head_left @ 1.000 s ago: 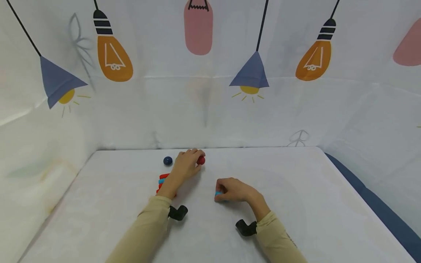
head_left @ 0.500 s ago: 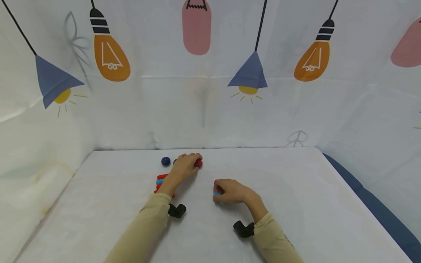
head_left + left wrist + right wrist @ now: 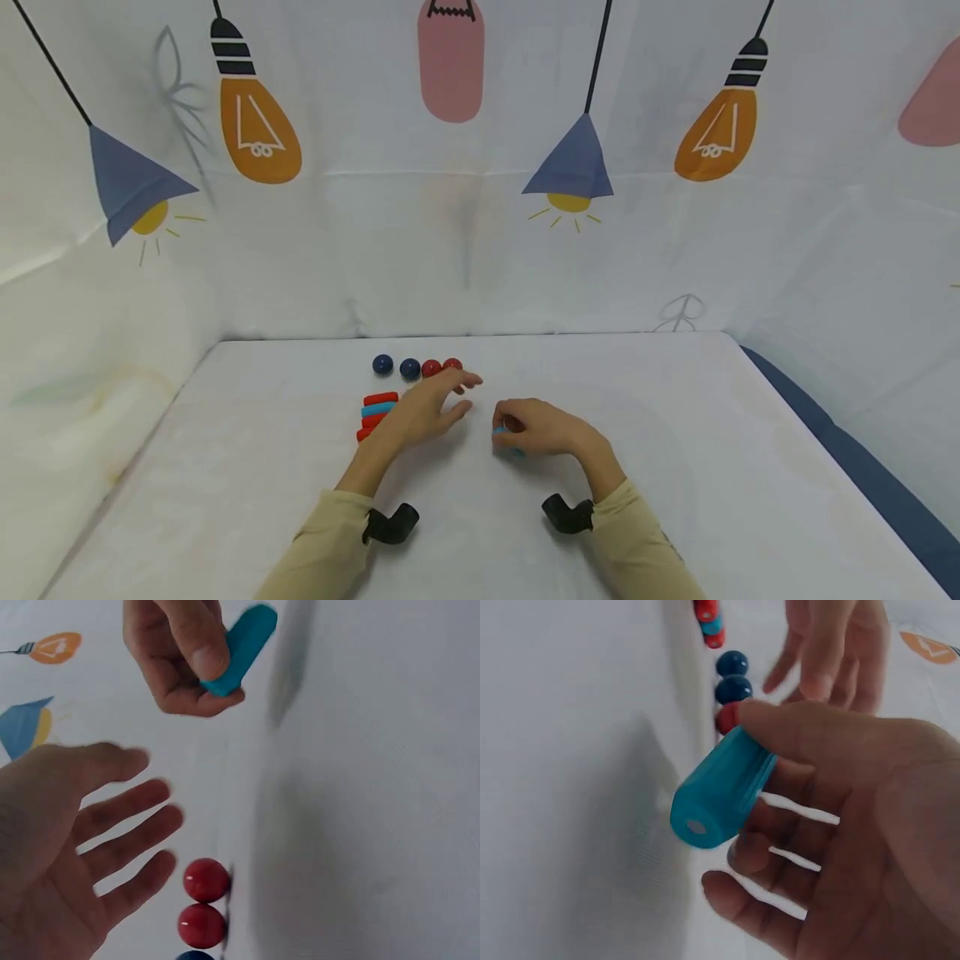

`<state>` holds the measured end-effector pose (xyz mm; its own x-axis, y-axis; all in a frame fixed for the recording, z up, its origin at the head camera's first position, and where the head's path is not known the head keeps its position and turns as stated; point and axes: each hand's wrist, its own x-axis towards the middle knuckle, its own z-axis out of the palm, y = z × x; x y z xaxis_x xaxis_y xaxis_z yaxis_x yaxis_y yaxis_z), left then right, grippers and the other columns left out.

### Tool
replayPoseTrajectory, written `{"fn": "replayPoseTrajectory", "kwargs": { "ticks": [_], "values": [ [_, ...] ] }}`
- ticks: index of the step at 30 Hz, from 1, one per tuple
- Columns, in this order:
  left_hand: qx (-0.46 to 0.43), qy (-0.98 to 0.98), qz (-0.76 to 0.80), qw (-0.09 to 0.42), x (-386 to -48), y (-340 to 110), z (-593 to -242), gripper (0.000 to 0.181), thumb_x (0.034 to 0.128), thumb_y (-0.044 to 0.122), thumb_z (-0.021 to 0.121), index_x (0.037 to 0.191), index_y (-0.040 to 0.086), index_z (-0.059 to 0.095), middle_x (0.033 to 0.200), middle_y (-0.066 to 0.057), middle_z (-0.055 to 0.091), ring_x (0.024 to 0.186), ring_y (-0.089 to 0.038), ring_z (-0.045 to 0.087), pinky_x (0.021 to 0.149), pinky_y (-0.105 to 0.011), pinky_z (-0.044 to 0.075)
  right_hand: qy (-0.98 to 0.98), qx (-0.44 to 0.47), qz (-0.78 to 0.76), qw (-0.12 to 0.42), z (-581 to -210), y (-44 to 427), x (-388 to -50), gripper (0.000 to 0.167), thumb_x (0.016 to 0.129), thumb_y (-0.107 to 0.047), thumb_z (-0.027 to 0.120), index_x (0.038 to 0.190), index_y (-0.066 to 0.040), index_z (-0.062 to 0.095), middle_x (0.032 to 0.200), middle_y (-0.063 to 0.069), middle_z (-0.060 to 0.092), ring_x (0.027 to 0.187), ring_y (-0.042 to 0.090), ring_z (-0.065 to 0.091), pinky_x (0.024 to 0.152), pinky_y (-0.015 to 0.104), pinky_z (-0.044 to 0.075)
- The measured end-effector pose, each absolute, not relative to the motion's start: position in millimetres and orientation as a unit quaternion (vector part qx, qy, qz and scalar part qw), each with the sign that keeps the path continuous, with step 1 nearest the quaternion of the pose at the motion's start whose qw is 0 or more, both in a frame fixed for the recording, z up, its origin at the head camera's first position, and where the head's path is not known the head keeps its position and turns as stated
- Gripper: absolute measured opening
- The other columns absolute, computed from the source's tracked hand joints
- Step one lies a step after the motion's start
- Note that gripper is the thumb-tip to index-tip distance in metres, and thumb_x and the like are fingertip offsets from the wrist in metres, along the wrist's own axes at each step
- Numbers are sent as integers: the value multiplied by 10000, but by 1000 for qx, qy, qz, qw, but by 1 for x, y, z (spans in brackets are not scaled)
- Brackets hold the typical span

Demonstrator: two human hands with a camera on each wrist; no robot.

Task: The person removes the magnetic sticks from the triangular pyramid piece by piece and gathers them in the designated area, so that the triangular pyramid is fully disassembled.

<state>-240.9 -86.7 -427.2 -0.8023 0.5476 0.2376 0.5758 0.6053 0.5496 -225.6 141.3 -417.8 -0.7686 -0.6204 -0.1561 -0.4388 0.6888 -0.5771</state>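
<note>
My left hand (image 3: 422,410) is spread, fingers apart and holding nothing, just in front of a row of balls. That row runs from two navy balls (image 3: 382,364) to two red balls (image 3: 431,368) on its right; in the left wrist view the lower red ball (image 3: 201,925) touches the other red one. My right hand (image 3: 546,427) pinches a turquoise stick (image 3: 720,791) between thumb and fingers. The stick is a short rod with a small pale spot on its end, held tilted in the right wrist view.
Left of my left forearm lie several short sticks in a stack-like row, red (image 3: 381,398) and turquoise (image 3: 378,410), partly hidden by the wrist. The white table (image 3: 675,467) ends at a patterned cloth wall (image 3: 465,250). Each wrist carries a black mount (image 3: 393,525).
My left hand has let go of a red ball, leaving it at the row's right end, and has drawn back toward me. The right hand still holds the turquoise stick in about the same place.
</note>
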Motion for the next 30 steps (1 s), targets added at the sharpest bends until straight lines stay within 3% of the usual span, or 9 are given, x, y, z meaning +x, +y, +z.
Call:
{"fn": "replayPoseTrajectory", "kwargs": {
  "ticks": [5, 10, 17, 30],
  "values": [
    [-348, -871, -343, -57, -223, -89, -421, 317, 937, 196, 584, 1252, 212, 551, 1219, -12, 626, 1045, -115, 581, 917, -375, 497, 893, -298, -310, 132, -407, 146, -226, 146, 940, -261, 576, 1049, -168, 545, 747, -10, 592, 645, 70, 491, 602, 223, 425],
    [-340, -872, -351, -44, -218, -89, -417, 355, 916, 183, 617, 1260, 220, 535, 1221, 3, 615, 1048, -124, 576, 894, -370, 506, 871, -329, -345, 114, -401, 144, -225, 179, 948, -251, 565, 1084, -146, 515, 901, 68, 680, 765, 75, 584, 711, 249, 488],
    [-326, -878, -350, -12, -219, -87, -416, 320, 864, 174, 686, 1160, 200, 569, 1084, 73, 627, 989, -125, 589, 848, -350, 523, 871, -335, -348, 92, -400, 141, -225, 165, 935, -214, 583, 1075, -170, 508, 914, 56, 682, 795, 83, 593, 717, 241, 490],
    [-337, -883, -317, -81, -224, -116, -408, 127, 847, 165, 701, 955, 175, 635, 891, 93, 636, 788, -88, 581, 713, -240, 506, 874, -343, -304, 161, -412, 123, -227, 138, 941, -192, 567, 1072, -162, 535, 917, -6, 671, 832, 73, 600, 724, 204, 488]
  ]
}}
